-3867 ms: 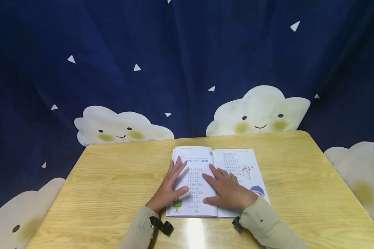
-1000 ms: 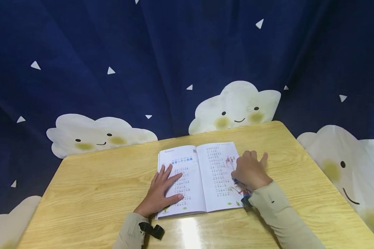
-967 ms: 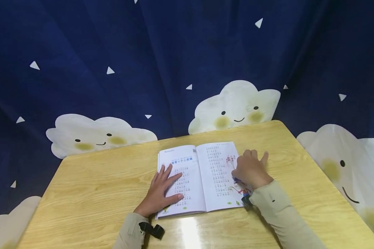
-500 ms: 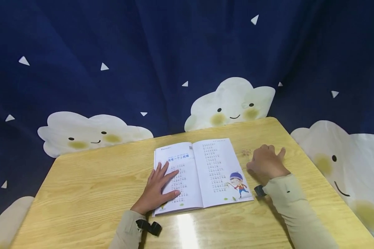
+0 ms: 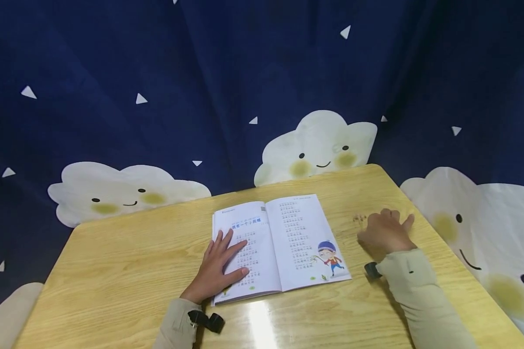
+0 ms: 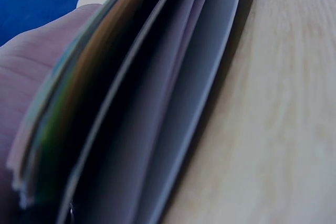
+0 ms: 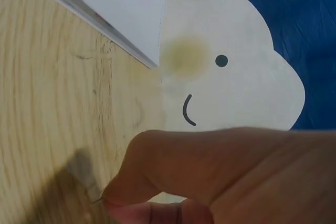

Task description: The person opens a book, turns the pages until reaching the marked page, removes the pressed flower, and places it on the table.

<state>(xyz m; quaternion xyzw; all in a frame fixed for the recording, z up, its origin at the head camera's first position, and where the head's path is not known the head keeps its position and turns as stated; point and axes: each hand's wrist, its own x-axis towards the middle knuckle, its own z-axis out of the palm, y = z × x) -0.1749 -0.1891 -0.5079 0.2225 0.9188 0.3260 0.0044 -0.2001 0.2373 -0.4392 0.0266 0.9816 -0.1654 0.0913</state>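
Observation:
An open book (image 5: 299, 232) with printed text lies on the table. My left hand (image 5: 216, 266) rests on its left page with the fingers spread; the left wrist view shows the book's page edges (image 6: 173, 98) close up. To the right of the book, my right hand (image 5: 386, 230) pinches a small sprig (image 5: 359, 219) with reddish heads low over the table. In the right wrist view, a thin dark stem (image 7: 97, 200) shows at the thumb and fingertips; the rest of it is hidden by the hand.
The wooden table (image 5: 131, 261) extends on both sides of the book. Behind it hangs a dark blue curtain (image 5: 227, 87) with white triangles and smiling clouds (image 5: 319, 145). Black wrist cameras (image 5: 207, 320) sit on both sleeves.
From over the book, my right hand has moved right and taken the sprig off the right page onto the table side. The left hand stays on the left page.

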